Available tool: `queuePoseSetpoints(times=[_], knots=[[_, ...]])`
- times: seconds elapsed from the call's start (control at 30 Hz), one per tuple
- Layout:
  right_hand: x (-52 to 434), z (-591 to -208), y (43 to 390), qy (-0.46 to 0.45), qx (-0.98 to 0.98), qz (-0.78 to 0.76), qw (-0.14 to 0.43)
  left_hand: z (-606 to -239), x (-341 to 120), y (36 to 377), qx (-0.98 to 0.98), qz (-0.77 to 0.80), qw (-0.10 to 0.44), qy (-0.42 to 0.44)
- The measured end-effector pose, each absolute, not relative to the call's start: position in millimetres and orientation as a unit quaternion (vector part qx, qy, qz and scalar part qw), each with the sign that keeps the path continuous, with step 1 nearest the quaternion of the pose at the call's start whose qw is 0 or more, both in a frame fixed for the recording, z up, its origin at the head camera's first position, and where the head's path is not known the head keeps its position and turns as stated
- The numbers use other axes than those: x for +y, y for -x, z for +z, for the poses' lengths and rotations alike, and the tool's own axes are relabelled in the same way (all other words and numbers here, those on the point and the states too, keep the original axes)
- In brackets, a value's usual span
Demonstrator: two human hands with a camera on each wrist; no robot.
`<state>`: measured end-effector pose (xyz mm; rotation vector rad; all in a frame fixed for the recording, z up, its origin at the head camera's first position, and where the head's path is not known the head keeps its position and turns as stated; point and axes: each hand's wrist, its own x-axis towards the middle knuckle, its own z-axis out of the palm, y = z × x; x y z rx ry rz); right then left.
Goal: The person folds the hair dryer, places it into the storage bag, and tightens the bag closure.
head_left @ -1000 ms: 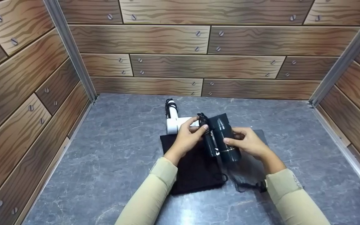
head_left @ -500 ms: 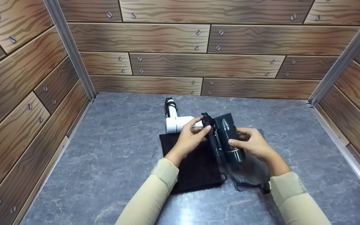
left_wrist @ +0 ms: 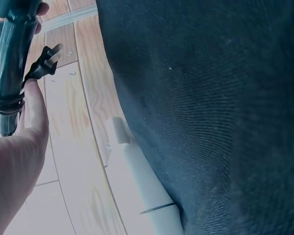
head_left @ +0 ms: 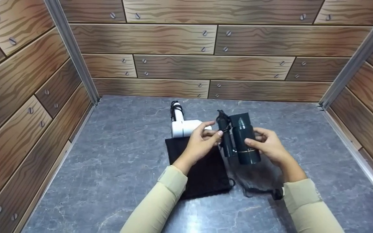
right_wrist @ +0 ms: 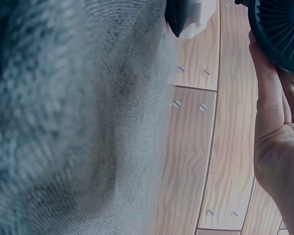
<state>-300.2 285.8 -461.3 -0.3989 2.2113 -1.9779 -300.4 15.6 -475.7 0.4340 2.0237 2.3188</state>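
A dark green hair dryer, its handle folded alongside the barrel, is held above the table. My right hand grips the barrel from the right, thumb on top and fingers on the far side. The right wrist view shows its ribbed end grille over the fingers. At the folded handle, my left hand has its thumb and fingers at the left edge, by the wrapped black cord. The plug sticks out beside the left thumb in the left wrist view.
A white hair dryer with its cord wrapped lies behind the left hand. In front of it is a flat black drawstring bag. A grey bag with a dark cord lies under the right hand. Wood-patterned walls enclose the table.
Both hands and the green hair dryer have moved to the right and slightly away. The hair dryer has turned a little more upright in view. The bags and white hair dryer stay put.
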Motion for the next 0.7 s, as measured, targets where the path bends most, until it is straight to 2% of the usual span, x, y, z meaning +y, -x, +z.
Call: queuePoseSetpoints(times=[0.37, 0.7], knots=[[298.9, -455.7, 292.5, 0.098, 0.72, -0.687, 0.022, -474.6, 27.5, 286.1, 0.69, 0.704, -0.013, -0.171], [310.5, -443.2, 287.4, 0.073, 0.734, -0.674, -0.034, -471.2, 41.7, 274.2, 0.708, 0.673, -0.019, -0.213]])
